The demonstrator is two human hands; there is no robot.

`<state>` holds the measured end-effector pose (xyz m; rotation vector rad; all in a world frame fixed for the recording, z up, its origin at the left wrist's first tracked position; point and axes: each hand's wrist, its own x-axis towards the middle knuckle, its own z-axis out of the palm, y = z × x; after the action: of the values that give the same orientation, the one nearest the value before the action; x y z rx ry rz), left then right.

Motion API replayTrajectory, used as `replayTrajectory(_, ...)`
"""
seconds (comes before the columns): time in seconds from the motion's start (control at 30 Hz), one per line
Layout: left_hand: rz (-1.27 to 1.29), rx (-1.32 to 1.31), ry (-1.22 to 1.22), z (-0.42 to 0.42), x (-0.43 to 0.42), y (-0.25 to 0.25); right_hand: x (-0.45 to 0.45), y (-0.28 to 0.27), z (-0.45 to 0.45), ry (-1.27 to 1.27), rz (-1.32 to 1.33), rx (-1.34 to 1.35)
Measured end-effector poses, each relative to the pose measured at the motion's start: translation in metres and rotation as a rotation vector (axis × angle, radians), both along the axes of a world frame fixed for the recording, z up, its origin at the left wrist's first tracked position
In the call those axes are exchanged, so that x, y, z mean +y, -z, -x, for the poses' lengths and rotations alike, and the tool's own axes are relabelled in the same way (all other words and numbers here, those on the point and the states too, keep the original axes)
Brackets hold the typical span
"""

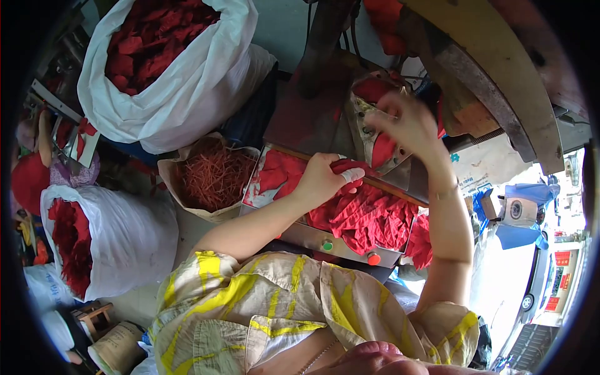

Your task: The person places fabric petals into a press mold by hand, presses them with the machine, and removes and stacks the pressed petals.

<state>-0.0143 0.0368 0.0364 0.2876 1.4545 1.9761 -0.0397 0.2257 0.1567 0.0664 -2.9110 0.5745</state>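
My left hand (322,177), with white tape round a finger or thumb, is closed on red cloth pieces (345,165) at the front edge of the machine bed. Below it lies a crumpled heap of red cloth (369,215). My right hand (409,125) is raised over a metal frame with holes (364,128), which has red cloth inside its openings. Motion smears the right fingers, so whether they hold anything is unclear. More flat red cloth (275,170) lies to the left of my left hand.
A green button (327,245) and a red button (374,258) sit on the machine's front panel. A heavy curved machine part (500,69) stands at upper right. White sacks (212,81) of red pieces and a bag of red shreds (212,175) stand left. Another person (31,175) is at far left.
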Motion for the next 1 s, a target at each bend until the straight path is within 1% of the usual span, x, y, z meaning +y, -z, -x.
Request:
replayTrajectory(0.03,-0.003,-0.002,0.003,0.003,-0.002,0.000,-0.020,-0.014,-0.027,0.027,0.188,-0.356)
replayTrajectory(0.07,0.060,0.109,0.093,0.006,-0.004,0.000,-0.013,0.007,-0.037,-0.316,0.075,-0.198)
replayTrajectory(0.1,0.124,0.221,0.183,0.007,-0.004,0.000,-0.016,0.018,-0.046,-0.275,0.004,-0.151)
replayTrajectory(0.13,0.123,0.221,0.188,0.003,-0.003,0.003,-0.019,0.026,-0.052,-0.232,-0.065,-0.104)
replayTrajectory(0.2,-0.182,0.389,0.026,-0.007,-0.001,0.009,-0.008,0.035,-0.040,-0.026,0.086,0.168)
replayTrajectory(0.23,-0.181,0.390,0.026,-0.012,-0.002,0.010,-0.009,0.023,-0.034,0.179,0.130,0.189)
replayTrajectory(0.27,-0.230,0.295,0.046,-0.016,-0.005,0.010,-0.001,0.028,-0.023,0.181,0.133,0.190)
replayTrajectory(0.3,-0.276,0.198,0.066,-0.020,-0.008,0.010,0.013,0.041,-0.009,0.240,0.023,0.294)
replayTrajectory(0.33,-0.271,0.199,0.068,-0.021,-0.012,0.008,0.019,0.049,-0.001,0.297,-0.088,0.399)
replayTrajectory(0.37,-0.153,0.158,0.161,-0.021,-0.017,0.004,0.021,0.054,0.004,0.300,-0.085,0.402)
replayTrajectory(0.4,-0.037,0.118,0.253,-0.019,-0.021,0.001,0.021,0.056,0.009,0.178,-0.145,0.531)
replayTrajectory(0.43,0.004,0.099,0.245,-0.019,-0.022,-0.001,0.022,0.055,0.013,0.050,-0.209,0.657)
replayTrajectory(0.47,0.001,0.100,0.243,-0.018,-0.020,0.003,0.023,0.054,0.014,0.047,-0.211,0.658)
replayTrajectory(0.53,-0.039,0.146,0.130,-0.019,-0.016,0.011,0.026,0.056,0.012,-0.147,-0.147,0.501)
replayTrajectory(0.57,-0.036,0.141,0.135,-0.020,-0.013,0.013,0.027,0.054,0.013,-0.141,-0.145,0.497)
replayTrajectory(0.63,-0.089,0.053,0.040,-0.018,-0.006,0.009,0.030,0.043,0.018,-0.205,-0.132,0.334)
replayTrajectory(0.67,-0.089,0.053,0.045,-0.016,-0.002,0.008,0.031,0.044,0.017,-0.200,-0.133,0.334)
replayTrajectory(0.73,-0.177,-0.039,0.027,-0.013,0.002,0.005,0.028,0.045,0.014,-0.281,-0.125,0.562)
replayTrajectory(0.77,-0.178,-0.038,0.028,-0.012,0.002,0.002,0.025,0.044,0.005,-0.281,-0.126,0.563)
replayTrajectory(0.83,-0.166,-0.108,0.034,-0.011,0.002,-0.006,0.006,0.028,-0.035,-0.236,0.231,0.159)
replayTrajectory(0.87,-0.170,-0.108,0.033,-0.009,0.003,-0.003,-0.004,0.023,-0.053,-0.289,0.205,0.086)
replayTrajectory(0.93,0.080,0.506,0.112,-0.008,0.004,0.003,-0.005,0.041,-0.077,-0.388,0.187,0.154)
replayTrajectory(0.97,0.026,0.480,0.139,-0.015,0.007,0.000,-0.001,0.039,-0.087,-0.171,0.422,-0.029)
replayTrajectory(1.0,0.025,0.482,0.147,-0.017,0.008,0.004,0.009,0.035,-0.095,0.050,0.653,-0.214)
